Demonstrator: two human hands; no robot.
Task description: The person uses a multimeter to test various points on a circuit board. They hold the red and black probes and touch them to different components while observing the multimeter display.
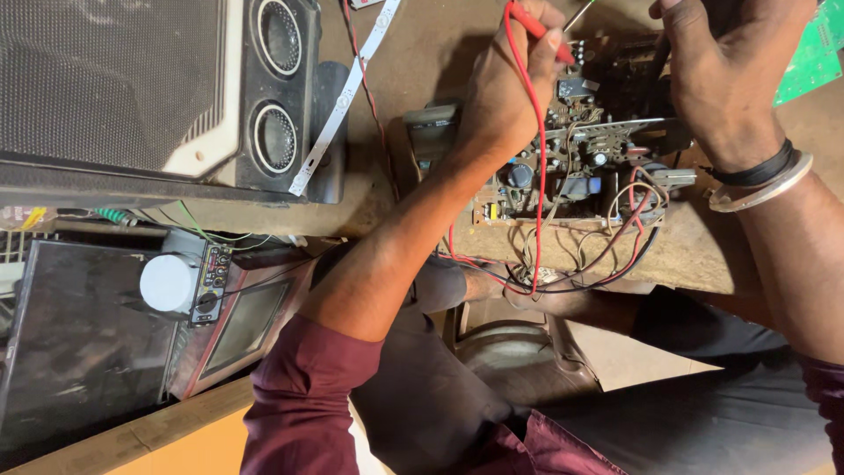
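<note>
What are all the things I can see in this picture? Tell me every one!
circuit board: one, brown with many parts, middle of the workbench
red probe: one, red, in the left hand
wires: a tangle, red, black and white, at the board's near edge
speaker box: one, grey and black, left
white strip: one, beside the speaker
green board: one, top right
bangles: black and silver, right wrist
left hand: gripping the probe
right hand: above the board

Worn brown workbench (703,255) under warm light; speaker cabinet (132,88) well left of fingers; wooden plank (132,435) far below them.
</note>
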